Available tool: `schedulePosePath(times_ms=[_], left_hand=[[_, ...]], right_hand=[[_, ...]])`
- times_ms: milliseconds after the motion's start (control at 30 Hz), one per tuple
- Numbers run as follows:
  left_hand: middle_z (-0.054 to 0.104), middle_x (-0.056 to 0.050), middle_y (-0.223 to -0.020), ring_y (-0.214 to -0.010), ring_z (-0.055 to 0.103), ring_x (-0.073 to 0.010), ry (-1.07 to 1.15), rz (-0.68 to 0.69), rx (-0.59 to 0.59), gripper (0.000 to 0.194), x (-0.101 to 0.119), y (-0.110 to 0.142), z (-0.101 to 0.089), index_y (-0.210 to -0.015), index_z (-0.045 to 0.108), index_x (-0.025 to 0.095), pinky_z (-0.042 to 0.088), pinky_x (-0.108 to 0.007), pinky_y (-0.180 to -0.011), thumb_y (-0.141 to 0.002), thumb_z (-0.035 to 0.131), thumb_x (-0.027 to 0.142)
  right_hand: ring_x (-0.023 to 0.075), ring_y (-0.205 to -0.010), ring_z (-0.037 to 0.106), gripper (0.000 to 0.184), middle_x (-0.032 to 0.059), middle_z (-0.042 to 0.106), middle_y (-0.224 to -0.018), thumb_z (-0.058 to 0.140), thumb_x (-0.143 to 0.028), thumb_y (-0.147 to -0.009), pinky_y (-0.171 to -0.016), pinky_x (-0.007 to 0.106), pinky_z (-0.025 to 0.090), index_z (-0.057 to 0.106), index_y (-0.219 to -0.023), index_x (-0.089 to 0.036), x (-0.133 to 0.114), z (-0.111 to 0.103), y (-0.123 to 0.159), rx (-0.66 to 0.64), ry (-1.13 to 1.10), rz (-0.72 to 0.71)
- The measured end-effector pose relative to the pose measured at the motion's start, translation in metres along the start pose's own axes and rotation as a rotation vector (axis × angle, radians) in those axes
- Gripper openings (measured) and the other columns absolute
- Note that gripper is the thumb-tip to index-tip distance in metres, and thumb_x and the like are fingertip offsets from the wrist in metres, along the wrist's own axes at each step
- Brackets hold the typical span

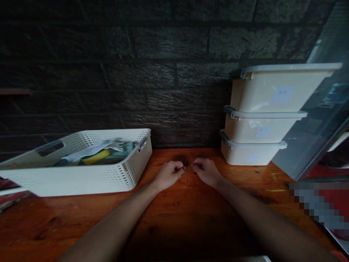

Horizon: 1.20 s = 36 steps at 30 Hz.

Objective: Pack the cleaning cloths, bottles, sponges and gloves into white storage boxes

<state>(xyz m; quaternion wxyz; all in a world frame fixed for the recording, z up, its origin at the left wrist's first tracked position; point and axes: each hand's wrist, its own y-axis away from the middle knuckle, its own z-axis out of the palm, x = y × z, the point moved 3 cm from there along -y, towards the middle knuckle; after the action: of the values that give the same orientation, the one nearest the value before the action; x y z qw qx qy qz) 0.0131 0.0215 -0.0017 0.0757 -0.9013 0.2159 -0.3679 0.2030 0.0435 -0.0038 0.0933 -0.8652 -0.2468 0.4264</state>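
Note:
Both my arms reach forward over a reddish wooden table (174, 214). My left hand (169, 174) rests on the wood with its fingers curled in. My right hand (206, 171) lies right beside it, fingers also curled, the knuckles of the two nearly touching. Nothing can be made out inside either fist. A white perforated basket (81, 178) sits to the left of my left hand, holding a yellow object (96, 157) and pale cloth or paper.
Three cream lidded bins (261, 120) are stacked at the back right against a dark brick wall (136, 72). A grey slanted panel (319, 123) leans at the right. Reddish items lie at the right edge.

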Motion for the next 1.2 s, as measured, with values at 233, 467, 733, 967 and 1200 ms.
schedulePosePath(times_ms=[233, 467, 733, 967, 1200], left_hand=[[0.061, 0.000, -0.062, -0.062, 0.055, -0.0149, 0.003, 0.018, 0.015, 0.025, -0.001, 0.000, 0.000, -0.067, 0.062, 0.019, 0.034, -0.026, -0.060, -0.089, 0.054, 0.027], [0.062, 0.001, -0.063, -0.063, 0.056, -0.0157, 0.037, 0.017, -0.001, 0.027, -0.001, 0.000, -0.002, -0.068, 0.062, 0.019, 0.036, -0.027, -0.062, -0.090, 0.054, 0.031], [0.066, -0.001, -0.074, -0.066, 0.061, -0.0178, 0.160, 0.001, 0.135, 0.019, 0.023, -0.020, -0.015, -0.090, 0.064, 0.021, 0.044, -0.029, -0.063, -0.090, 0.051, 0.034], [0.068, -0.003, -0.089, -0.072, 0.064, -0.0173, 0.215, 0.051, 0.310, 0.045, 0.101, -0.070, -0.058, -0.127, 0.055, 0.022, 0.047, -0.027, -0.064, -0.091, 0.058, 0.049], [0.061, -0.012, -0.128, -0.093, 0.065, -0.0196, 0.244, 0.168, 0.419, 0.087, 0.185, -0.135, -0.079, -0.155, 0.035, 0.027, 0.052, -0.034, -0.083, -0.082, 0.072, 0.057]], right_hand=[[0.0152, -0.067, 0.065, 0.020, 0.0022, 0.073, -0.074, 0.056, -0.014, -0.086, -0.063, 0.027, 0.043, 0.075, -0.082, -0.018, -0.003, 0.000, -0.001, 0.002, 0.005, -0.008], [0.0144, -0.067, 0.065, 0.019, 0.0025, 0.073, -0.075, 0.057, -0.014, -0.087, -0.064, 0.026, 0.044, 0.075, -0.083, -0.017, -0.006, 0.000, -0.002, 0.015, 0.001, -0.026], [0.0122, -0.071, 0.066, 0.017, 0.0002, 0.074, -0.082, 0.056, -0.017, -0.089, -0.064, 0.021, 0.044, 0.073, -0.091, -0.019, -0.066, -0.046, 0.000, 0.152, -0.015, -0.121], [0.0131, -0.072, 0.066, 0.020, 0.0020, 0.072, -0.084, 0.053, -0.028, -0.093, -0.064, 0.022, 0.049, 0.069, -0.099, -0.018, -0.103, -0.198, 0.023, 0.402, -0.028, -0.277], [0.0182, -0.070, 0.065, 0.026, 0.0087, 0.068, -0.082, 0.051, -0.029, -0.089, -0.065, 0.031, 0.052, 0.066, -0.105, -0.014, -0.054, -0.376, 0.066, 0.910, 0.096, -0.206]])
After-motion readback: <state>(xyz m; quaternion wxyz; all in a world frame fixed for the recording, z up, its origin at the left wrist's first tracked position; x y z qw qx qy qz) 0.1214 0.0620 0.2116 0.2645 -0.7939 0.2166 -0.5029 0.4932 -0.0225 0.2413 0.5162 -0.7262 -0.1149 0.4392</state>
